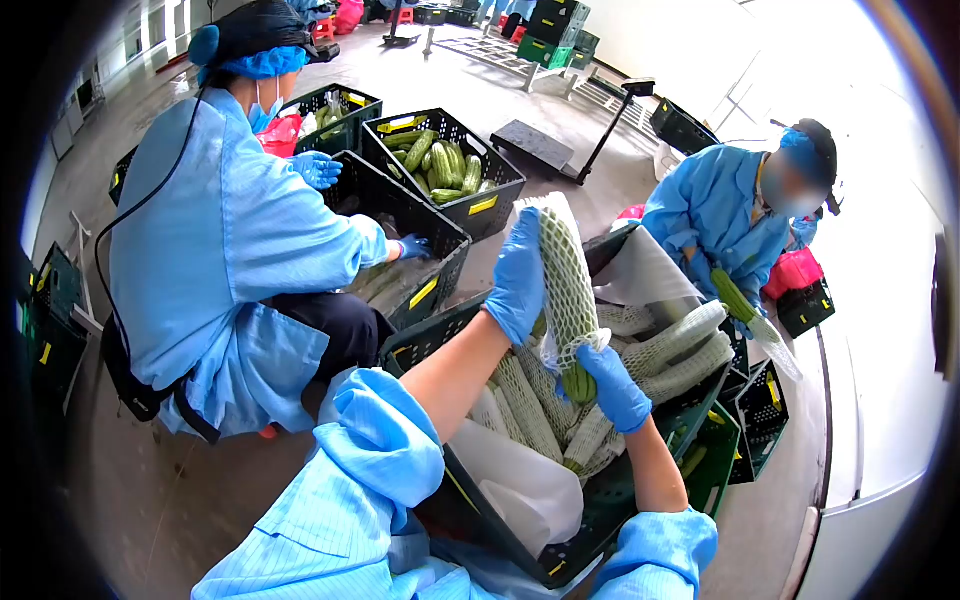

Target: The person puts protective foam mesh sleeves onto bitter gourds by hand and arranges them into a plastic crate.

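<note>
A long, striped green gourd, much like a luffa, is tilted above a dark crate. White foam netting covers most of it, with the green lower end bare. My blue-gloved left hand is wrapped around its upper part. At the lower edge of the netting, the fingers of my right hand, also gloved, close on the sleeve beside the bare end. Several netted gourds lie in the crate below, against a white liner sheet.
To the left, a co-worker reaches into another dark crate. Behind stands a crate of unwrapped gourds. Another person at right holds a partly sleeved gourd. A platform scale stands beyond, with stacked crates at right.
</note>
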